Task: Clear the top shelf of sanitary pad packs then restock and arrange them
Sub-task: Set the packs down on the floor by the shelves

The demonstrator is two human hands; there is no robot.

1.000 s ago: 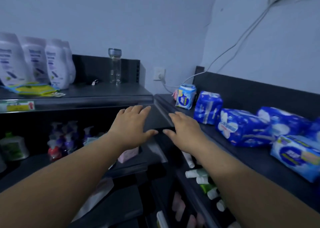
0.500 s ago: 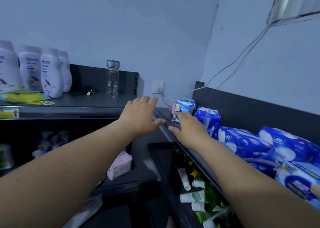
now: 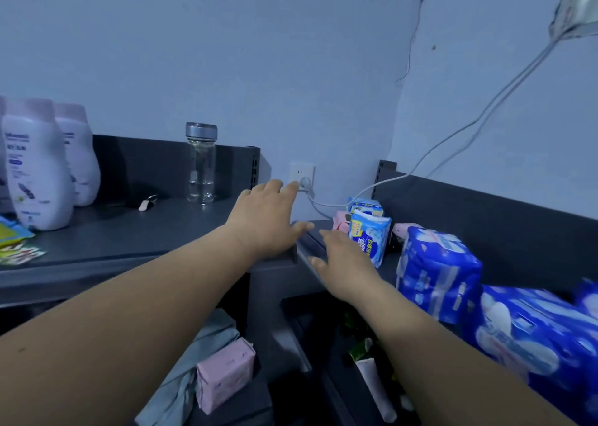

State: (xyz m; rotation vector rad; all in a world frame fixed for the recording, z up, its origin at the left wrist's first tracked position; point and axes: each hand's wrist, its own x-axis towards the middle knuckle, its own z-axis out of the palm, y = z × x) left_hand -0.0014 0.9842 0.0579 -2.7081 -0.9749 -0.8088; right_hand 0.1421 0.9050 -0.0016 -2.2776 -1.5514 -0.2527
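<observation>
The sanitary pad packs (image 3: pixel 437 272) are ranged along the right-hand top shelf (image 3: pixel 311 235), from its far corner by the wall toward its near end. A small yellow-and-blue pack (image 3: pixel 369 239) is stood upright at the far end, and larger blue ones are laid nearer. None is held. The right hand (image 3: pixel 343 265) is stretched flat, fingers straight, just beside the small pack at the shelf's front edge; whether the pack is touched cannot be told. The left hand (image 3: pixel 269 222), likewise spread and empty, is held over the end corner of the neighbouring shelf (image 3: pixel 129 233), where a glass water bottle (image 3: pixel 201 164) and lotion bottles (image 3: pixel 36 166) are kept. The clearing step is judged to be only beginning. Next, the small pack would need to be gripped and lifted clear of the white cable (image 3: pixel 326 204) behind it.
</observation>
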